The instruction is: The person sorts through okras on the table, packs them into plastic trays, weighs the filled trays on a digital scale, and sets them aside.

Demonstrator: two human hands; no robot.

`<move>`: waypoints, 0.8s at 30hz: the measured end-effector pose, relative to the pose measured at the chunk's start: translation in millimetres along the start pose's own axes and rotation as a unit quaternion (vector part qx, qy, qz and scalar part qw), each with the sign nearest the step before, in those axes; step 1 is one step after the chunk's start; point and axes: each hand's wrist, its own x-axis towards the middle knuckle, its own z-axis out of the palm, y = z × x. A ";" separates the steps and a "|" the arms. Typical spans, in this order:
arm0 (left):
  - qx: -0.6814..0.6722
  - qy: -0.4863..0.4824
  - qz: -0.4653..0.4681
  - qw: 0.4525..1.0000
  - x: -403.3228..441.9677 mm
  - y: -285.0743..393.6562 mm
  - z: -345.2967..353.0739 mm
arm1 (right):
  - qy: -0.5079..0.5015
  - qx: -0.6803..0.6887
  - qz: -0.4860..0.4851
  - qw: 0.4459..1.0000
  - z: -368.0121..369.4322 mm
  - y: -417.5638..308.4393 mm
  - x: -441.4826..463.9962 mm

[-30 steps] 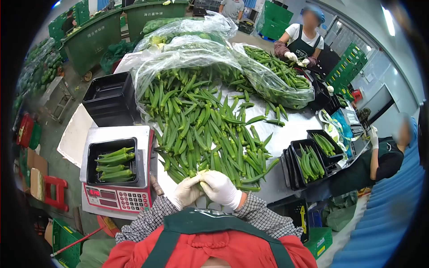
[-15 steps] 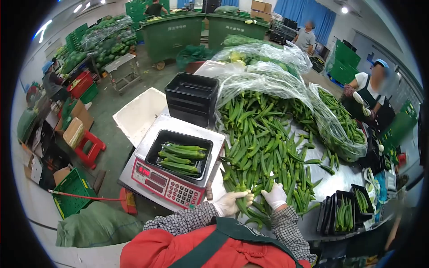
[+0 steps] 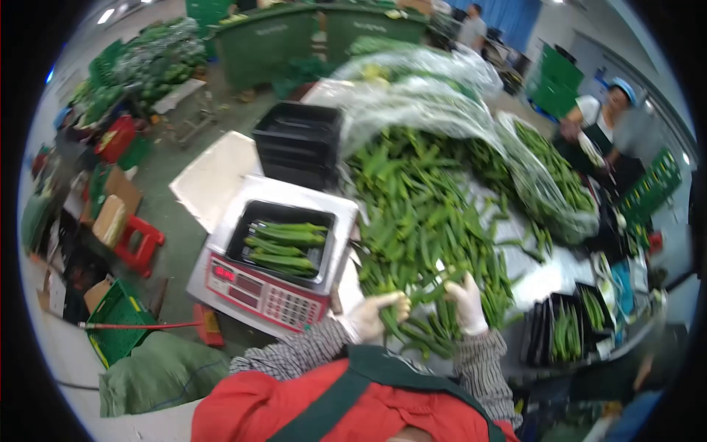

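Loose green okra (image 3: 412, 214) lies heaped over the metal table. My left hand (image 3: 375, 317), in a white glove, is closed around an okra pod at the near edge of the heap. To its right, my gloved right hand (image 3: 465, 302) has its fingers bent against the pods; blur hides whether one is between them. On the left, a black tray (image 3: 247, 239) holding several okra pods rests on a red and white scale (image 3: 283, 302) with a lit red display.
Behind the scale stand stacked black trays (image 3: 294, 147) and a white foam box (image 3: 217, 173). Plastic bags of okra (image 3: 552, 184) lie at the back right, near a co-worker (image 3: 604, 125). Filled trays (image 3: 565, 331) sit at the right edge.
The view has swung so the scale and heap sit further right than a second ago. My hands, together at first, have moved apart, and my left hand has taken hold of a pod.
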 end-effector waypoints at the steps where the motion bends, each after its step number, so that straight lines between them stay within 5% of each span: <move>1: -0.017 -0.017 0.007 1.000 0.8 -3.2 -3.5 | -0.007 0.038 -0.013 0.999 -2.0 4.0 -0.7; 7: -0.028 -0.035 0.002 0.999 -5.4 0.5 0.2 | -0.070 0.185 -0.024 0.980 6.2 -3.3 -12.3; 24: -0.019 -0.067 -0.001 0.998 -6.6 -8.4 15.5 | -0.058 0.290 -0.067 0.953 25.9 1.6 -36.9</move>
